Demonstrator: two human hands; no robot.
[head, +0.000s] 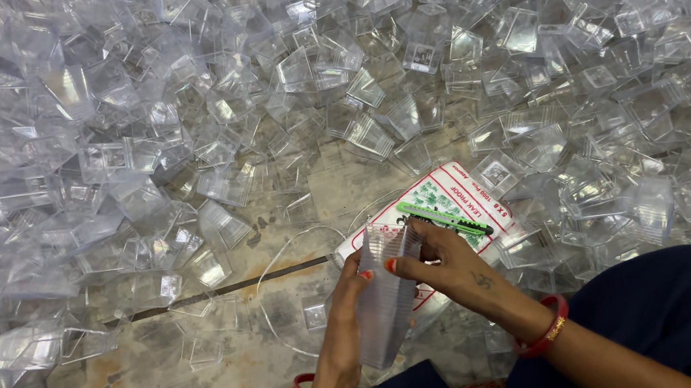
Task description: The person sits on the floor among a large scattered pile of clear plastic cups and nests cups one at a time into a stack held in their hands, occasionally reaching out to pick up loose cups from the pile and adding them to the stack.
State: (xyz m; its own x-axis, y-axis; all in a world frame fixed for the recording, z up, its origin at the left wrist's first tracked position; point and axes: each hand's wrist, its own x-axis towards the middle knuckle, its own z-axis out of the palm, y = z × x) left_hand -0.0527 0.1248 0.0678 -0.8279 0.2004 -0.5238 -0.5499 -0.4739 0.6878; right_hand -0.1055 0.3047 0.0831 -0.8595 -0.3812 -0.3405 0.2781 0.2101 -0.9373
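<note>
- Low in the frame's middle, both hands are gripping a stack of clear cups.
- Left hand is wrapping its side; right hand is pinching its top.
- Loose cups are covering the floor above.

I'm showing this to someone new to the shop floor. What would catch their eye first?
The huge heap of clear plastic cups covering the floor across the top and both sides. Then, low in the middle, the left hand and right hand gripping a nested stack of cups, above a white printed bag.
</note>
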